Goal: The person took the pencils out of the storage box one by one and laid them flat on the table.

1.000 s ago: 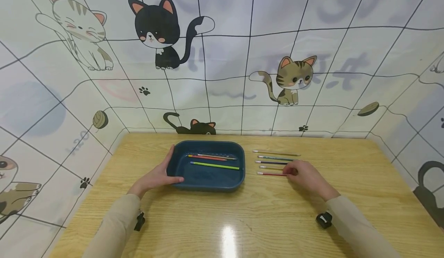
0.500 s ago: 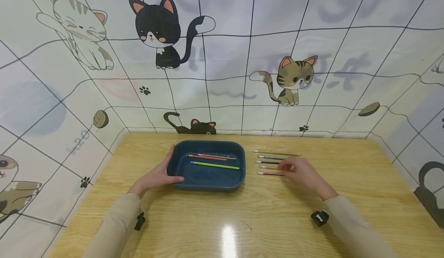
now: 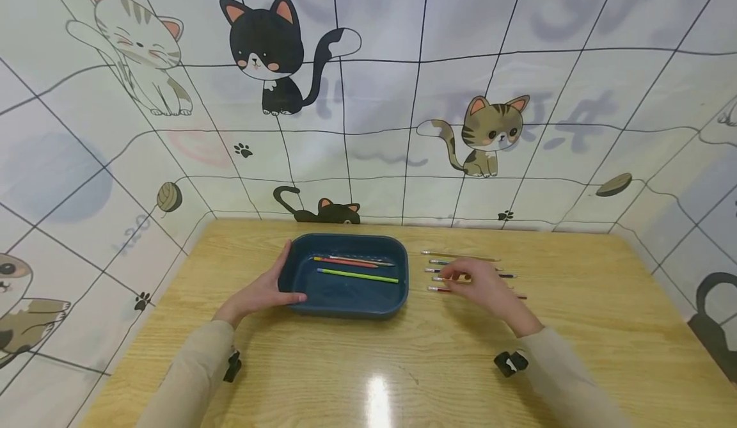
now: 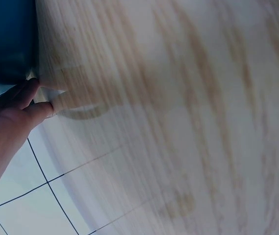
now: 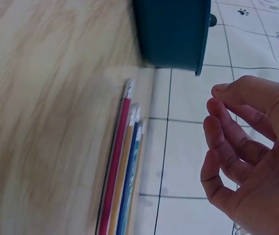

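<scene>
Fingers of my right hand (image 3: pixel 480 287) are loosely bent above the pencils, thumb and forefinger tips almost meeting, with nothing between them. Beyond everything stands the cat-print backdrop (image 3: pixel 380 95), and in front of it spreads the wooden table (image 3: pixel 322 377). Towards its far side, left of centre, sits the blue tray (image 3: pixel 351 315); my left hand (image 3: pixel 261 295) holds its left end, thumb over the near rim. Inside lie a green pencil (image 3: pixel 357 276), a coral pencil (image 3: pixel 351 262) and a pale pencil (image 3: pixel 387 264). To the tray's right five more lie in a row, near to far: red pencil (image 5: pixel 114 164), yellow pencil (image 5: pixel 122 176), blue pencil (image 5: pixel 128 176), teal pencil (image 5: pixel 133 174), gold pencil (image 3: pixel 460 256).

They lie so close that a low or hasty dip of my fingers could, I judge, catch two together or roll a neighbour out of line. An uneven pull from my left hand might skid the tray.

My right hand covers the middles of several pencils; the right wrist view cuts off their far-right ends. My left fingers are mostly hidden behind the tray wall, and I can't tell whether my right thumb truly touches the forefinger.
</scene>
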